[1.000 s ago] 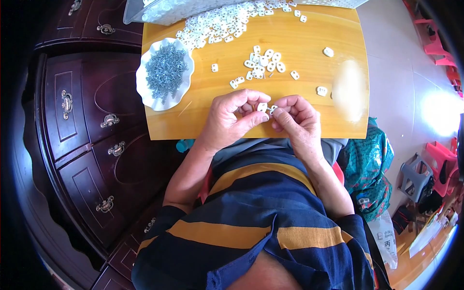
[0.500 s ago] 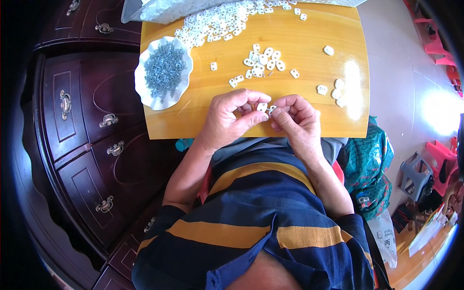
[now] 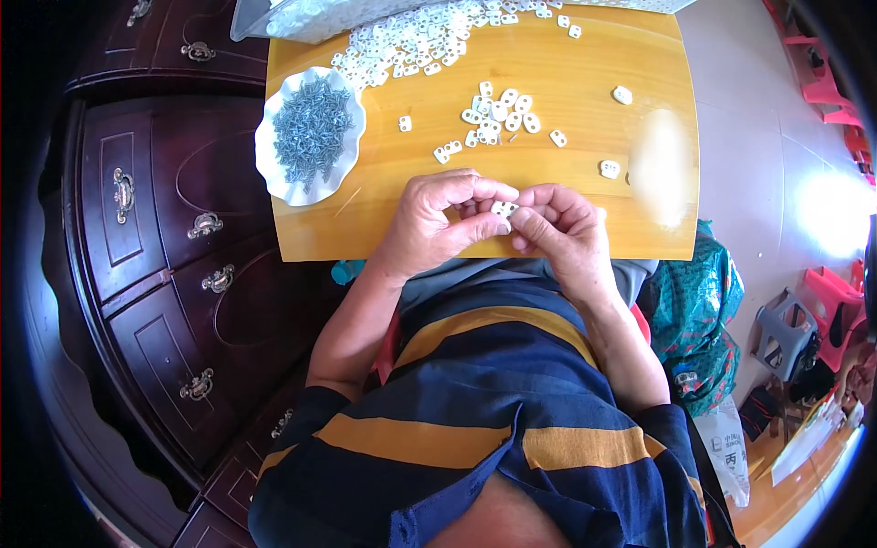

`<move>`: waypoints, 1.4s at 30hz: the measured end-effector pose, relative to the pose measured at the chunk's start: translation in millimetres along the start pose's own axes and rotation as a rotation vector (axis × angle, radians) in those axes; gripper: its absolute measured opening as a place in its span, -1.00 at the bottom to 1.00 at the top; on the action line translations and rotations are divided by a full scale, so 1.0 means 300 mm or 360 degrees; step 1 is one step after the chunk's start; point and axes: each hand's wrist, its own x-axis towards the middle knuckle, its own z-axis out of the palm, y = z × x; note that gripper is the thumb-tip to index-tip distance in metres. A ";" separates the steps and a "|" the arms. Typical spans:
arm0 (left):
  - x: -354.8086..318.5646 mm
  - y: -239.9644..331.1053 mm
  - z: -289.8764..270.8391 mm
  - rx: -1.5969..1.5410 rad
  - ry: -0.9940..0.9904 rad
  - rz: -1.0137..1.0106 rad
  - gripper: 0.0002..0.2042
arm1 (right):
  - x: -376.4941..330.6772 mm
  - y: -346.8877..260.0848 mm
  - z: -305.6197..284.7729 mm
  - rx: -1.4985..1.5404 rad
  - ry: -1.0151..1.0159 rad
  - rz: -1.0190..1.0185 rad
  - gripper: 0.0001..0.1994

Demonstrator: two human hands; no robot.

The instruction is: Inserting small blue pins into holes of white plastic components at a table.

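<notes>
Over the near edge of the table, my left hand (image 3: 446,217) pinches a white two-holed plastic piece (image 3: 501,209) between thumb and fingers. My right hand (image 3: 565,224) meets it from the other side, thumb and forefinger closed on a small white clip pressed against that piece and mostly hidden by the fingertips. Ahead of both hands lies a small heap of white oval two-holed pieces (image 3: 513,107), with smaller white pieces and a loose screw or two among them. A few small white pieces (image 3: 447,152) lie just beyond my left hand.
A white scalloped dish (image 3: 265,146) full of small metal screws (image 3: 311,128) stands at the table's left. Many small white pieces (image 3: 411,41) spread before a grey bin (image 3: 315,23) at the back. Glare covers part of the right side. Dark drawers (image 3: 151,183) stand left of the table.
The white piece in my left hand and the clip in my right, apart with a thin metal shaft between them before, have come together. Glare now washes over the pieces at the right.
</notes>
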 end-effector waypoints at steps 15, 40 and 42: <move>0.018 0.063 0.041 0.0597 0.0114 0.0386 -0.48 | 0.001 -0.020 0.032 0.0174 -0.0015 0.0109 -0.84; 0.025 0.031 0.058 0.0737 0.0158 0.0480 -0.72 | 0.000 0.026 0.008 0.0323 0.0037 0.0054 -0.80; 0.026 0.029 0.058 0.0741 0.0166 0.0500 -0.72 | -0.001 0.027 0.009 0.0328 0.0033 0.0037 -0.80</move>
